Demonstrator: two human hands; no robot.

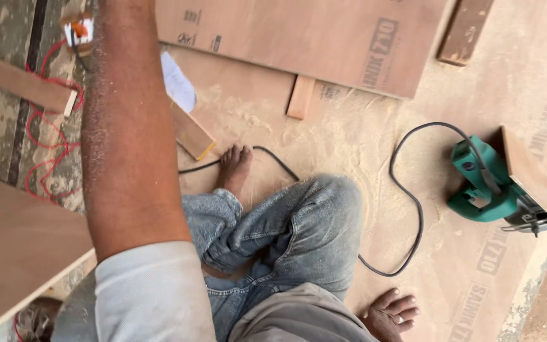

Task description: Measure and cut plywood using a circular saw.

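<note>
Where raised along the left edge of the plywood floor, left forearm out of frame at the wrist: left hand's grip cannot be told, right hand neither. Cord left slack; green circular saw parked near the right edge, blade away from legs.

Left arm stretches straight up out of view — its grip unseen — legs folded, barefoot

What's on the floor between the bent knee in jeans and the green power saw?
In the head view, a black cord loops across the sawdust-covered plywood sheet between the knee and the green saw. Nothing else lies there.
</note>
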